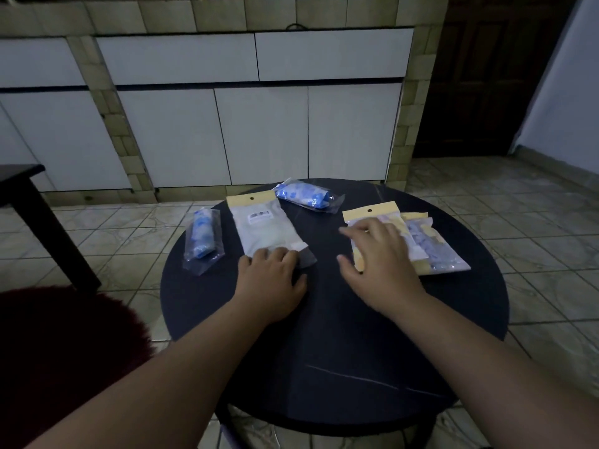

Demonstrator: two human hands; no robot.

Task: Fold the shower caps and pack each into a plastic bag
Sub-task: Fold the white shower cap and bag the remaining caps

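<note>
A round dark table (334, 335) carries the goods. Two blue shower caps lie rolled inside clear plastic bags: one at the left edge (203, 238), one at the far side (306, 195). A flat pack with a yellow header and barcode label (264, 226) lies left of centre; my left hand (272, 280) holds its near end, fingers curled over the edge. A stack of similar yellow-headed packs with blue contents (428, 244) lies to the right. My right hand (376, 254) rests on that stack with fingers spread.
White cabinet doors and drawers (259, 131) stand behind the table. A dark table leg (48, 228) is at left, a dark red fluffy seat (64, 351) at lower left. Tiled floor surrounds the table.
</note>
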